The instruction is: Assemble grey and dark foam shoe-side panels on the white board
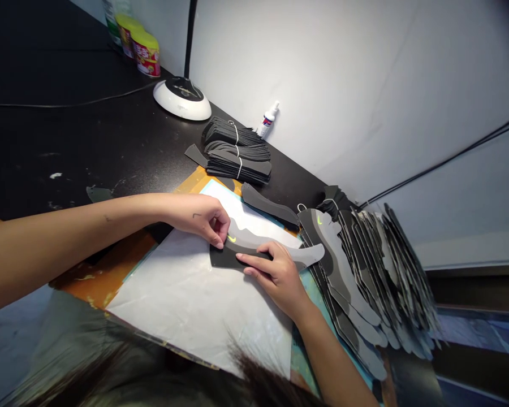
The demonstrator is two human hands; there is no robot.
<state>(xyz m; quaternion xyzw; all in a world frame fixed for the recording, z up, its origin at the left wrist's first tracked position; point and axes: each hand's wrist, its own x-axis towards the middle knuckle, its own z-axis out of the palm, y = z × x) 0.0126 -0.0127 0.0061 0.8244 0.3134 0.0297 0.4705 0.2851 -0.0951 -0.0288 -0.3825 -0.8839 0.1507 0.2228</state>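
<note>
A shoe upper piece (307, 256) in grey tones, with a small yellow-green swoosh, lies on a white sheet. A black strip (223, 258) runs along its near side. My left hand (207, 221) is closed, thumb and curled fingers pinched at the left end of the piece by the swoosh. What lies between the fingertips is partly hidden. My right hand (277, 274) is open, its fingers stretched out and resting on the black strip and the grey part. Just beyond the hands lies a stack of loose dark grey curved pieces (269, 204).
Bundled dark strips (237, 152) sit behind the white sheet (173, 294), beside a white bottle (267, 118). Many similar upper pieces (356, 271) stand fanned at right. A lamp base (182, 99) and yellow-lidded tubs (146, 53) are at the back left.
</note>
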